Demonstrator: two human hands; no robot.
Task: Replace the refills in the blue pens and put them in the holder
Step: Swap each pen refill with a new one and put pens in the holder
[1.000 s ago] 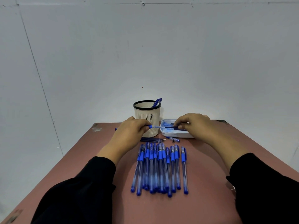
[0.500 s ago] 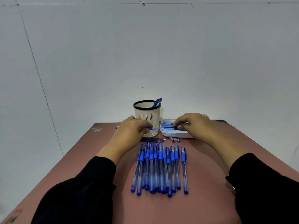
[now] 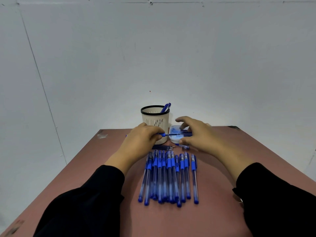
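Near the counter's [image 3: 109,168] far edge, the left hand [image 3: 143,139] pinches a blue pen [image 3: 169,134] lying sideways before the holder [image 3: 155,122]. Just right of the pen's tip, the right hand [image 3: 196,135] hovers with fingers spread over the white tray [image 3: 172,140].

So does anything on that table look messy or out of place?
Mostly tidy. A small blue pen part lies loose in front of the white tray, and the table has scuffed patches at its far corners.
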